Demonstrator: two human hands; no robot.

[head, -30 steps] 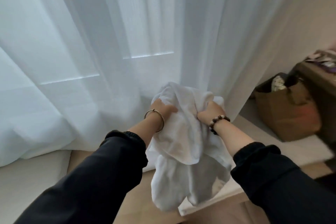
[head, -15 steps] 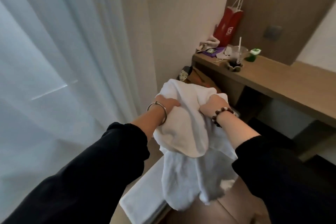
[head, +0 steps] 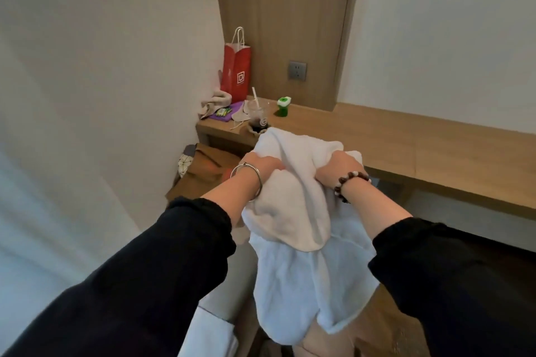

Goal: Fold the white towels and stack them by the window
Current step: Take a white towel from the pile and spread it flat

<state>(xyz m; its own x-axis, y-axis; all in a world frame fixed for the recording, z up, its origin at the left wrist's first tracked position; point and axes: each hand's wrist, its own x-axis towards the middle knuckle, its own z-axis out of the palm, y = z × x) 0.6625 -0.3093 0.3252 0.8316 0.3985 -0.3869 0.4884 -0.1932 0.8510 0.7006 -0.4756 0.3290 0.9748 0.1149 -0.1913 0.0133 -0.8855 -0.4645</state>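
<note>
The crumpled white terry towel bundle hangs in the air between your two hands, unfolded, in front of the near edge of the long wooden desk. A thicker cream-white layer drapes over the top, and a thinner, wrinkled white layer sags below it between your forearms. I judge it light, soft and limp: it will sag wherever you are not holding it, and it is neither slippery nor fragile. To fold it you will likely need to find a hem and take two neighbouring corners, since the bunched middle gives you no straight edge.

Your left hand, with a silver bangle at the wrist, grips a fistful of cloth at the bundle's upper left, fingers curled into it. Your right hand, with a dark bead bracelet, clenches a fistful at the upper right. Both arms reach forward in black sleeves, knuckles up, with a ridge of cloth between the hands.

Beyond, the desk carries a red paper gift bag, a clear plastic cup with a straw and a small green-capped bottle. A sheer white curtain shows at the left edge, so the window is probably to your left.
</note>
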